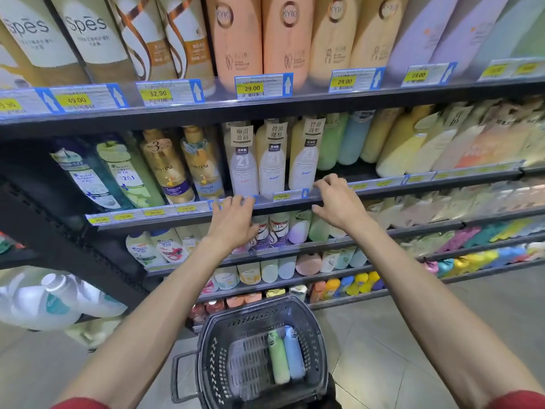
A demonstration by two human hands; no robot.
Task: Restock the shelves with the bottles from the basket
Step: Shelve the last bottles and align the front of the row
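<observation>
Both arms are stretched out toward the middle shelf. The left hand is empty, with its fingers spread and loosely bent. The tips reach the price-label strip along the shelf's front edge, but I cannot tell whether they press on it. The right hand, at about three o'clock from the left, also grasps nothing. Its fingers are loosely curled over the shelf lip, just beside the foot of the rightmost of three pale pump bottles standing upright in a row at twelve o'clock from the hands. Red sleeves show at the elbows.

At six o'clock, between the forearms, a dark plastic basket sits low by the floor. In it a green bottle and a blue bottle lie side by side, touching.

On the shelf, gold bottles stand at ten o'clock from the hands, and a green and a blue bottle stand at one o'clock. Tall orange bottles fill the shelf above, with yellow price tags below them. More stocked shelves step down toward the grey tiled floor. Large clear bottles sit at eight o'clock.
</observation>
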